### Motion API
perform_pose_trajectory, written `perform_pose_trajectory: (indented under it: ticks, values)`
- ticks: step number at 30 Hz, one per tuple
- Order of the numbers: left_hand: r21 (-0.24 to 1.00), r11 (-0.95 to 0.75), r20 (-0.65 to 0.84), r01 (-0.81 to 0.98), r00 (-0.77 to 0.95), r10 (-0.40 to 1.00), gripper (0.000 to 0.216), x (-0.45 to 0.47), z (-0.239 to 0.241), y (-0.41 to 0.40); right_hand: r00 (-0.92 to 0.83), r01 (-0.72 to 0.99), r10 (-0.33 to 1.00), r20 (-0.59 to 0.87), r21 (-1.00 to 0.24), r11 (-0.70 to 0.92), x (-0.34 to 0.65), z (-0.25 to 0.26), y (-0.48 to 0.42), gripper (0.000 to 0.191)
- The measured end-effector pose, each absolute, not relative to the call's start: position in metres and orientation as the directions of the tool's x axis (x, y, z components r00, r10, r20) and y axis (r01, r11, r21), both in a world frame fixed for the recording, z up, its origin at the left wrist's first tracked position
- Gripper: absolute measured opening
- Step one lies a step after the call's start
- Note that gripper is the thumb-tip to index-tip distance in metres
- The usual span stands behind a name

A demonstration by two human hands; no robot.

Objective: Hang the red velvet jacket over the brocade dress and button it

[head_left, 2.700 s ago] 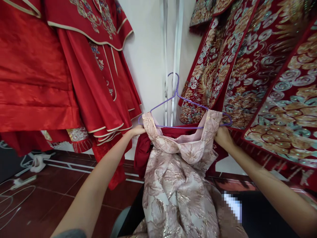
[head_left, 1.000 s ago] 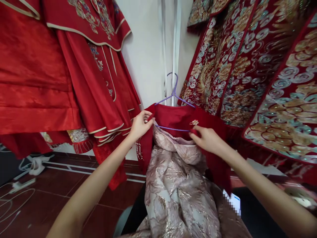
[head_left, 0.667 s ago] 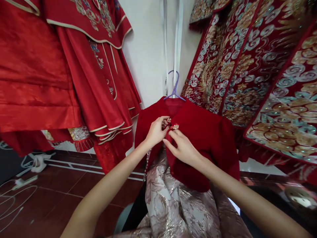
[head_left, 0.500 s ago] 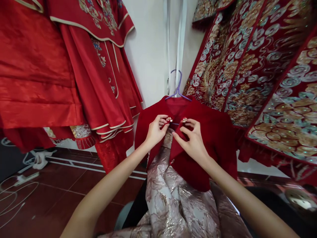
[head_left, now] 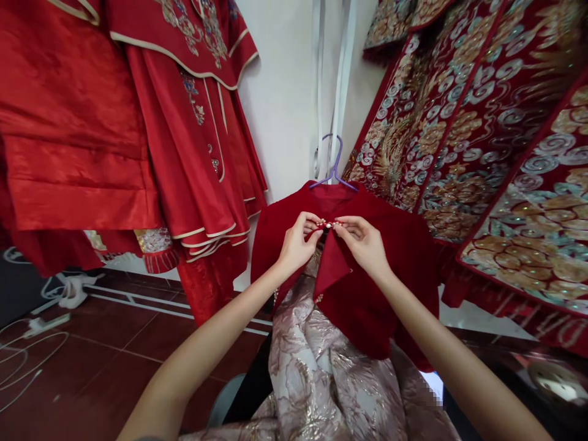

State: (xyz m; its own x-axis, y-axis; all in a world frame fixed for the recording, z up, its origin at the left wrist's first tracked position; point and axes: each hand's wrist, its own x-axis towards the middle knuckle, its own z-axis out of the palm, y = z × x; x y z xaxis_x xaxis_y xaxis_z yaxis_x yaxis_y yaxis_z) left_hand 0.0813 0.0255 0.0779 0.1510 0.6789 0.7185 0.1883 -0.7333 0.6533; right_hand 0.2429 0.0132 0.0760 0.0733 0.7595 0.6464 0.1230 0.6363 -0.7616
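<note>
A dark red velvet jacket [head_left: 390, 263] hangs in front of me on a purple hanger [head_left: 335, 166]. At its upper front, my left hand [head_left: 298, 240] pinches the left-side beaded frog button [head_left: 320, 223]. My right hand [head_left: 365, 241] grips the edge with the matching beaded fastener [head_left: 338, 223]. The two beaded pieces meet, with a white pearl between my fingertips; whether they are hooked together I cannot tell. Below my right hand a corner of the front is folded over. Lower on the edge shows another small fastener [head_left: 318, 299]. Under the jacket hangs a shiny pinkish-silver brocade garment [head_left: 316, 367].
Red garments with pale trim [head_left: 184, 141] hang at the left. Richly embroidered red and gold panels [head_left: 478, 135] hang at the right. White poles [head_left: 340, 79] stand behind the hanger. A power strip [head_left: 46, 324] and white cables lie on the tiled floor [head_left: 114, 361].
My hands have come closer together, bringing the two beaded pieces from apart to meeting. The jacket's right front edge is now folded over. The view has shifted slightly.
</note>
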Motion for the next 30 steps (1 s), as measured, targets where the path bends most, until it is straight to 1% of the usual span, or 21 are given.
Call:
perform_pose_trajectory:
  ticks: [2,5,9,12,16,20,23,26,30]
  values:
    - [0.656,-0.733,0.721,0.177,0.137,0.679,0.019,0.081,0.077,0.026,0.061,0.130,0.757,0.650,-0.757,0.640,0.245,0.075,0.012,0.032]
    - [0.663,-0.732,0.722,0.156,0.125,0.680,0.019,0.080,0.077,0.026,0.048,0.140,0.738,0.673,-0.736,0.662,0.247,0.071,0.010,0.029]
    - [0.664,-0.732,0.719,0.155,0.139,0.681,0.017,0.080,0.079,0.026,0.019,0.239,0.700,0.714,-0.683,0.690,0.247,0.071,0.008,0.027]
    - [0.673,-0.721,0.706,0.166,0.144,0.693,0.017,0.080,0.080,0.027,-0.008,0.321,0.651,0.759,-0.615,0.720,0.245,0.075,0.005,0.024]
    - [0.664,-0.717,0.685,0.212,0.211,0.697,0.017,0.078,0.086,0.027,-0.061,0.402,0.586,0.808,-0.517,0.756,0.244,0.082,-0.001,0.019]
    - [0.618,-0.730,0.669,0.292,0.293,0.683,0.015,0.075,0.094,0.026,-0.088,0.442,0.551,0.830,-0.464,0.768,0.243,0.086,-0.001,0.018]
    - [0.598,-0.732,0.654,0.327,0.329,0.681,0.013,0.073,0.099,0.026,-0.091,0.457,0.531,0.843,-0.438,0.774,0.243,0.086,0.000,0.018]
    - [0.611,-0.709,0.632,0.351,0.324,0.704,0.010,0.073,0.101,0.026,-0.089,0.457,0.525,0.846,-0.434,0.776,0.244,0.086,0.000,0.017]
    - [0.623,-0.680,0.596,0.388,0.328,0.733,0.013,0.073,0.102,0.023,-0.097,0.449,0.532,0.841,-0.440,0.778,0.244,0.084,0.000,0.017]
